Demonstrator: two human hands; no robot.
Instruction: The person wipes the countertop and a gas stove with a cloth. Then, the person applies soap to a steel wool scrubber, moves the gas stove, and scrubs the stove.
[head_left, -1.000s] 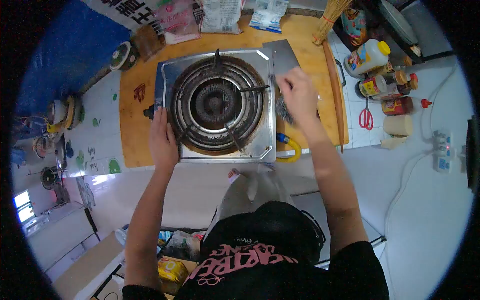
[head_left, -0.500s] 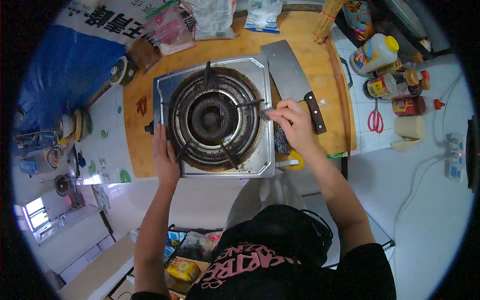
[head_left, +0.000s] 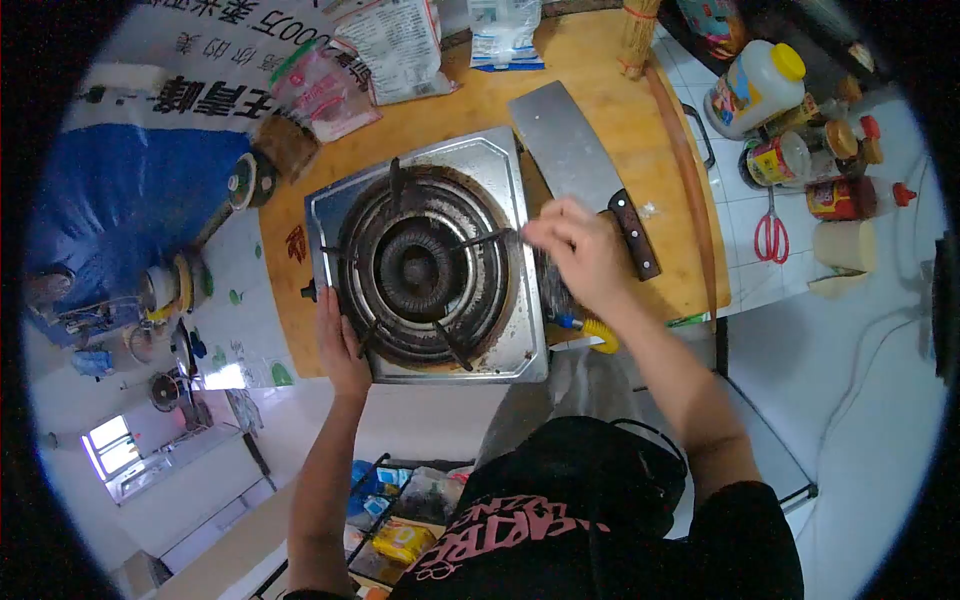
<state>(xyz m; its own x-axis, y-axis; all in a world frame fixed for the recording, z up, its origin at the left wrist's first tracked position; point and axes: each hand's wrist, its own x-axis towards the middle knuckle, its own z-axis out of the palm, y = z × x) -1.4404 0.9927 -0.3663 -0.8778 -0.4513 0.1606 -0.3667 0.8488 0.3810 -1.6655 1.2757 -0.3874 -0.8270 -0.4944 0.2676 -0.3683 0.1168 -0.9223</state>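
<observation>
A single-burner gas stove [head_left: 500, 345] with a silver top and a dark, stained burner ring sits askew on a wooden board [head_left: 480, 90]. My left hand [head_left: 343, 350] grips its lower left edge, fingers stretched along the side. Over the stove's right edge, near a pan-support prong [head_left: 480, 240], my right hand [head_left: 580, 245] is closed in a pinch, blurred by motion. The small wad of steel wool seen there earlier is hidden by the fingers now. Behind that hand lies a cleaver [head_left: 568, 140], its dark handle [head_left: 634, 235] to the right.
A yellow hose [head_left: 600, 335] emerges at the stove's lower right. Plastic bags [head_left: 390, 50] and a bundle of straw-coloured sticks [head_left: 636, 40] line the back. On the tiles to the right are bottles [head_left: 755, 90], jars [head_left: 775, 160] and red-handled scissors [head_left: 771, 238]. Dried chillies [head_left: 296, 243] lie left.
The view has shifted and tilted, so the stove appears turned. My right hand stays at the stove's right edge, now blurred, with the steel wool out of sight. My left hand keeps its hold.
</observation>
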